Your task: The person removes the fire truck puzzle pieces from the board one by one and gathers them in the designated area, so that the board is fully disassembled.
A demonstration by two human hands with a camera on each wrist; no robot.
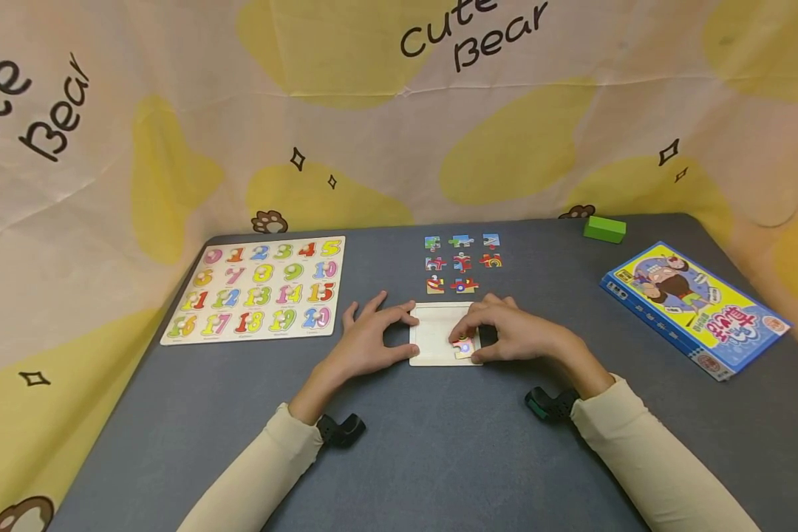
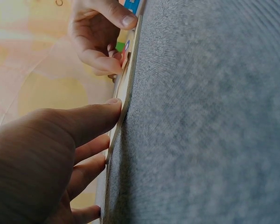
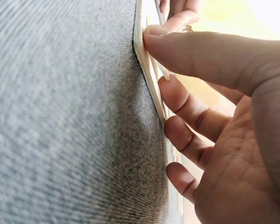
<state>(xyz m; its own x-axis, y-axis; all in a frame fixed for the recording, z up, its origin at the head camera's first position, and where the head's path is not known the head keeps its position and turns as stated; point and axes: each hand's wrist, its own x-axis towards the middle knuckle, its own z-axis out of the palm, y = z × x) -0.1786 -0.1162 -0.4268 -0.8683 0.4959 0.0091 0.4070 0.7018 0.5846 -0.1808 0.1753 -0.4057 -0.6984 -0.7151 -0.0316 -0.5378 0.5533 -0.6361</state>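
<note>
A white puzzle frame point(image 1: 434, 332) lies flat in the middle of the table. My left hand point(image 1: 371, 336) holds its left side, thumb at the near corner and forefinger at the far one. A small colourful jigsaw piece point(image 1: 464, 347) is at the frame's lower right, between the thumb and forefinger of my right hand point(image 1: 515, 331). The right wrist view shows the piece's thin edge point(image 3: 159, 66) tilted above the frame, touching a fingertip, while the thumb point(image 3: 191, 51) rests at the frame's edge. Whether the piece touches the frame's floor is hidden.
Several loose jigsaw pieces point(image 1: 462, 262) lie in rows beyond the frame. A number board point(image 1: 241, 298) is at the left. At the right are a blue and yellow box point(image 1: 694, 303) and a green block point(image 1: 604, 230). A printed cloth point(image 1: 372, 133) hangs behind the grey table point(image 1: 432, 458).
</note>
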